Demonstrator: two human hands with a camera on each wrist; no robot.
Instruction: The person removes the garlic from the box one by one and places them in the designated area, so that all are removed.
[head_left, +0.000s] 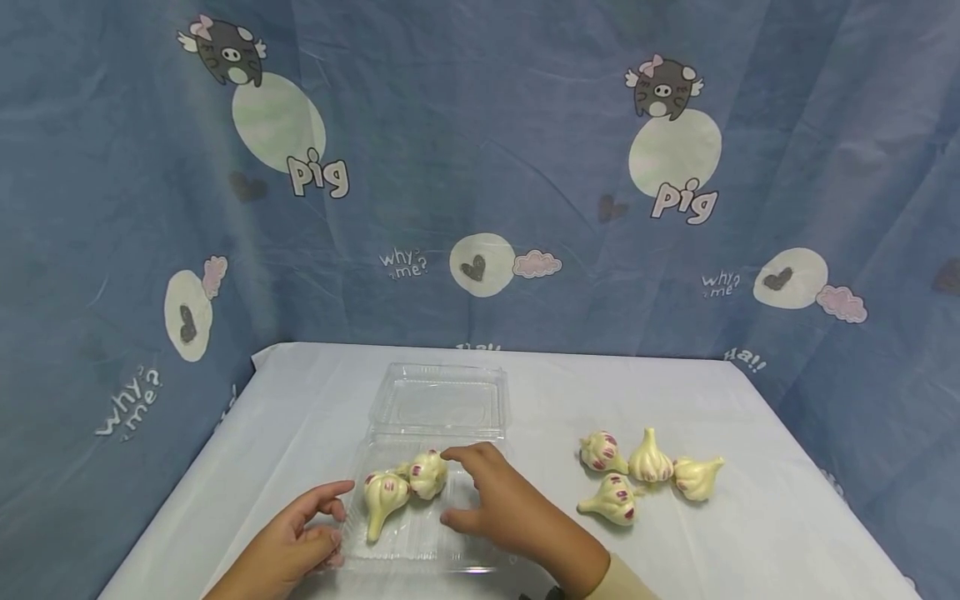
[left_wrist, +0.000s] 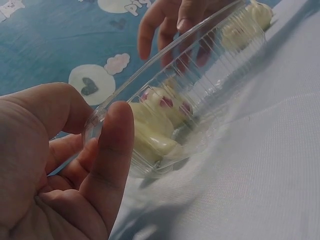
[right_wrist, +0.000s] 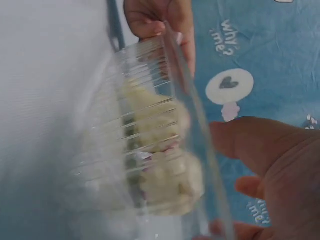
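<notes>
A clear plastic clamshell box [head_left: 422, 557] lies unfolded on the white cloth, its lid [head_left: 442, 407] flat behind the base. Two cream garlic bulbs [head_left: 387, 493] [head_left: 429, 475] with purple marks sit side by side in the base's left part. At the left edge, my left hand [head_left: 285, 537] pinches the box's rim corner between thumb and finger, as the left wrist view [left_wrist: 95, 125] shows. My right hand [head_left: 498, 504] is over the base's right side, thumb and fingers spread apart beside the right-hand bulb. No bulb is in its grasp.
Several more garlic bulbs [head_left: 651, 458] lie clustered on the white cloth [head_left: 750, 533] to the right of the box. Behind the table and along its sides hangs a blue curtain [head_left: 525, 150] printed with pigs and lettering.
</notes>
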